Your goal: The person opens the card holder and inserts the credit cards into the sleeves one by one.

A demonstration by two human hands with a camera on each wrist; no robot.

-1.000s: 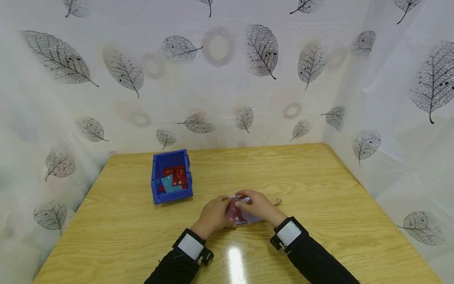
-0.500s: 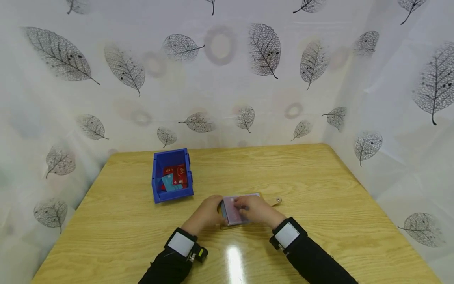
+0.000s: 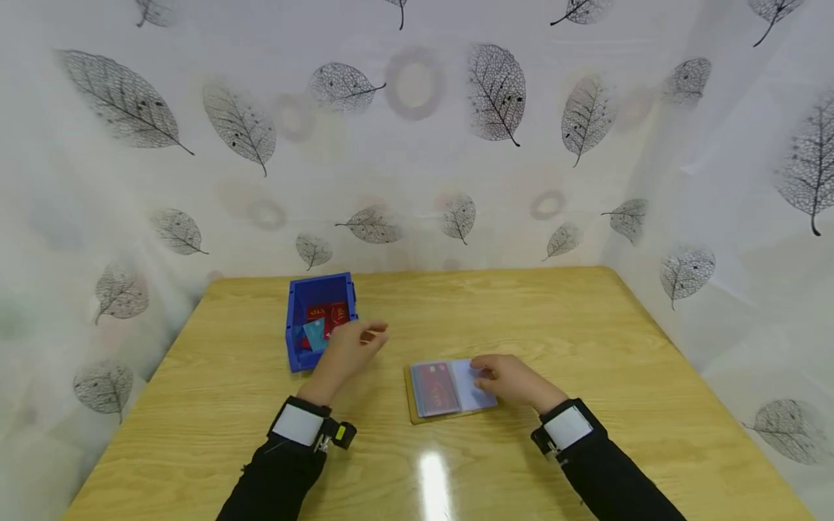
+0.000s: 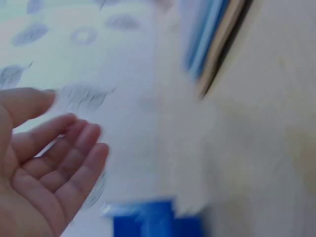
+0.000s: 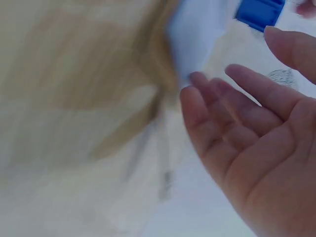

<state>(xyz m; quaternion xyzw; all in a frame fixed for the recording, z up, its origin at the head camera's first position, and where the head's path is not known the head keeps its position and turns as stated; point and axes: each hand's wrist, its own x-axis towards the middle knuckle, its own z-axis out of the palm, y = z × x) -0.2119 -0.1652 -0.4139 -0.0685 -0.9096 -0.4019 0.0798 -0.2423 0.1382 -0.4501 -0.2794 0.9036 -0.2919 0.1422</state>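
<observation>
An open card holder (image 3: 413,396) with clear sleeves and a tan cover lies on the table. A red card (image 3: 438,387) shows in its left sleeve, while the right page looks pale. Over the holder's right side is my right hand (image 3: 511,380), fingers loosely bent and apart from the thumb, with nothing held. My left hand (image 3: 348,352) is in the air in front of the blue bin (image 3: 295,340), its relaxed fingers holding nothing. Inside the bin lie red cards (image 3: 337,314) and a light-blue card (image 3: 314,333). The left hand hides part of the bin's near right corner.
The wooden table (image 3: 554,311) runs back to a white leaf-print curtain (image 3: 417,166), which also closes off both sides. In the right wrist view, the holder's tan strap (image 5: 126,131) sticks out over the table, blurred.
Both hands have come off the card holder, which now lies open with the red card visible. My left hand has moved left and away to the bin; the right has shifted slightly right.
</observation>
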